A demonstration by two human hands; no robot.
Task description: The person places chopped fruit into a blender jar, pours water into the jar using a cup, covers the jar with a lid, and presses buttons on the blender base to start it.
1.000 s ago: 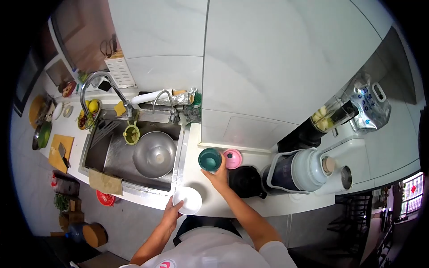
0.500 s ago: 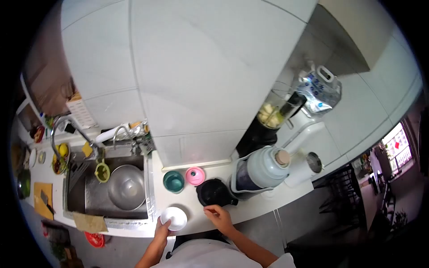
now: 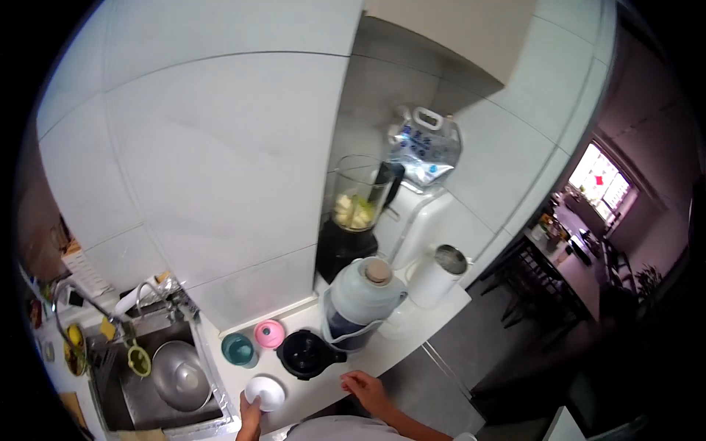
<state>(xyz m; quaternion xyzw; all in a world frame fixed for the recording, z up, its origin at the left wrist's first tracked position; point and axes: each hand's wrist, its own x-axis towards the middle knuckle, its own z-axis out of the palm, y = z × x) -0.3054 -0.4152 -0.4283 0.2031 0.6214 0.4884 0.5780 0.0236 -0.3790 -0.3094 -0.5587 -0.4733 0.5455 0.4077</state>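
My left hand point(image 3: 251, 416) holds the rim of a white bowl point(image 3: 269, 392) at the counter's front edge, its thumb inside. My right hand point(image 3: 362, 389) hovers at the counter edge with curled fingers; whether anything small is between them is hidden. Just beyond it lies a black lid-like vessel with a handle point(image 3: 303, 354). The green cup point(image 3: 239, 350) stands behind the bowl, beside a pink round container point(image 3: 269, 334). To the right of these rises a large pale thermos jug point(image 3: 360, 298).
A sink point(image 3: 121, 400) with a metal bowl point(image 3: 181, 375) and a green strainer point(image 3: 139, 361) is at left. Behind the jug stand a blender with cut pieces point(image 3: 354, 211), a silver water bag point(image 3: 425, 151) and a white canister point(image 3: 437, 277). Dark chairs point(image 3: 526, 283) are at far right.
My right hand has let go of the green cup and moved right, past the black vessel. The view has turned to the right. The white bowl remains in my left hand.
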